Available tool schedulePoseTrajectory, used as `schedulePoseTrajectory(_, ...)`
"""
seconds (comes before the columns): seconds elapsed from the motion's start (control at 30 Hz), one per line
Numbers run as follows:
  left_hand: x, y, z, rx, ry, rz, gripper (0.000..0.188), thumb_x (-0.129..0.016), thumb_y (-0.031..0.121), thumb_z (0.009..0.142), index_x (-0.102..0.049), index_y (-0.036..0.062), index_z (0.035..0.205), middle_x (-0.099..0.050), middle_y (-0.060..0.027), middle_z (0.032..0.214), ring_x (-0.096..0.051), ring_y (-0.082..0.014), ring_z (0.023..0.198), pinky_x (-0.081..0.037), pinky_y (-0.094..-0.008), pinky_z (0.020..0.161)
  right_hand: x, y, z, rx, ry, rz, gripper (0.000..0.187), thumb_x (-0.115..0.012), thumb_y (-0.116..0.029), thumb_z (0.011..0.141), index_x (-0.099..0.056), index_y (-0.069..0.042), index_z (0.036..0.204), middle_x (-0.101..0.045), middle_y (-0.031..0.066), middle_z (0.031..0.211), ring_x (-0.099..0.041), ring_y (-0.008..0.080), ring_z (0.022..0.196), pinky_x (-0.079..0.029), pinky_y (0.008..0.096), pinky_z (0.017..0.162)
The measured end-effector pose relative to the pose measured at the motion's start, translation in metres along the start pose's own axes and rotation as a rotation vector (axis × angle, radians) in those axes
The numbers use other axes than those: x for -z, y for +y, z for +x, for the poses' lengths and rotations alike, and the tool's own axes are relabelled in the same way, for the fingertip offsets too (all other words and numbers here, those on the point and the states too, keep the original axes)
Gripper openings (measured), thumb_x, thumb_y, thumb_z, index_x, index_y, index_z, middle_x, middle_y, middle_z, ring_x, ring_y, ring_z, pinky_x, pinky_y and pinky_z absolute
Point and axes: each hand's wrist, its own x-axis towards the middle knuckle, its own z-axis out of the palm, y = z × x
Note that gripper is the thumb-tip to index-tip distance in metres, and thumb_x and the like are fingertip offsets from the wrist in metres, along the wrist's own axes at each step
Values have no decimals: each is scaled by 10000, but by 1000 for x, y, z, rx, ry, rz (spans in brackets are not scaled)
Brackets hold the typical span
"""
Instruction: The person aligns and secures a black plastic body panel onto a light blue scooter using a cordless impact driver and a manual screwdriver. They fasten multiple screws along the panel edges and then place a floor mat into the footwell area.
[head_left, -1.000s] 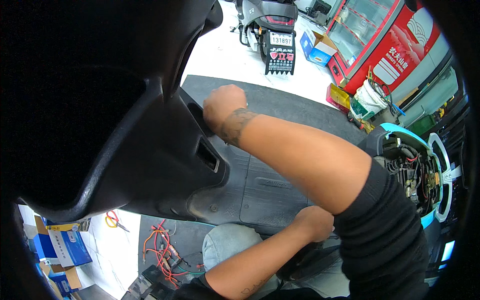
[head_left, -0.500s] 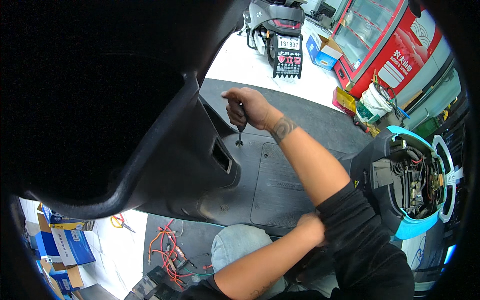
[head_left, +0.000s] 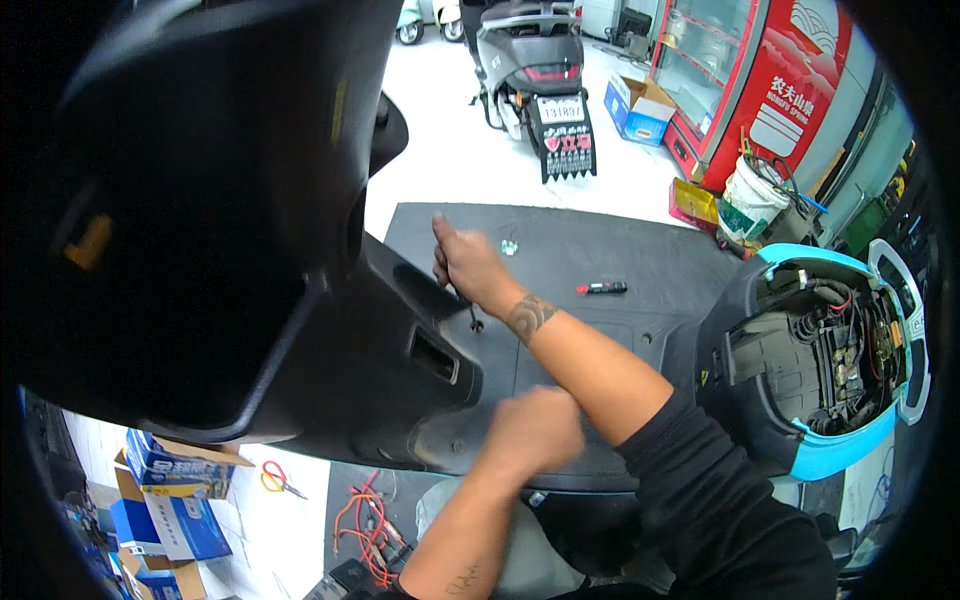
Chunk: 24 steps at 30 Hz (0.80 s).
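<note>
My right hand (head_left: 468, 262) is wrapped around a screwdriver, thumb up. The dark shaft (head_left: 473, 314) points down at a fastener hole in the black scooter footboard (head_left: 497, 360), close to the front panel (head_left: 390, 340). Whether the tip sits in a screw is too small to tell. My left hand (head_left: 538, 428) hovers over the near side of the footboard, below my right forearm. Its fingers are curled closed and slightly blurred; anything inside them is hidden.
The open blue rear body (head_left: 835, 370) shows wiring at right. A small black-and-red tool (head_left: 603, 288) lies on the dark mat (head_left: 660, 235). Red-handled scissors (head_left: 280, 480), red cables (head_left: 370, 525) and blue boxes (head_left: 190, 520) are at lower left. A bucket (head_left: 752, 200) stands beyond.
My left hand has moved left and forward, out from behind my right arm. My right hand stays on the screwdriver at the same spot. The view has shifted, showing more of the mat.
</note>
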Motion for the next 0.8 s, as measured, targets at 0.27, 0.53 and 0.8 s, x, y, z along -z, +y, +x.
schedulePoseTrajectory(0.27,65,-31,58,166,1206,-297,551,-567,282,1073,-503,10,1547,-559,-273,1474,-549,-468,1370,-459,-502,1138,8,13,-4,1,151,-63,723,-399,-592,1131,-724,27,947,-725,183,806,-684,362,791,-527,475,802)
schedulePoseTrajectory(0.53,105,-63,89,288,741,62,506,-531,381,1035,-704,-4,1315,-731,-297,1269,-689,-485,1211,-542,-530,1052,4,45,-80,123,548,-326,498,-449,-409,1126,-677,30,1063,-700,317,1124,-638,516,1093,-492,570,946)
schedulePoseTrajectory(0.8,174,-113,192,279,-411,778,327,-626,261,975,-811,69,1164,-793,-172,1172,-755,-357,1077,-601,-512,920,83,-3,-336,197,-334,-828,344,-594,-373,1087,-743,-63,1107,-745,181,1053,-703,410,1028,-562,510,887)
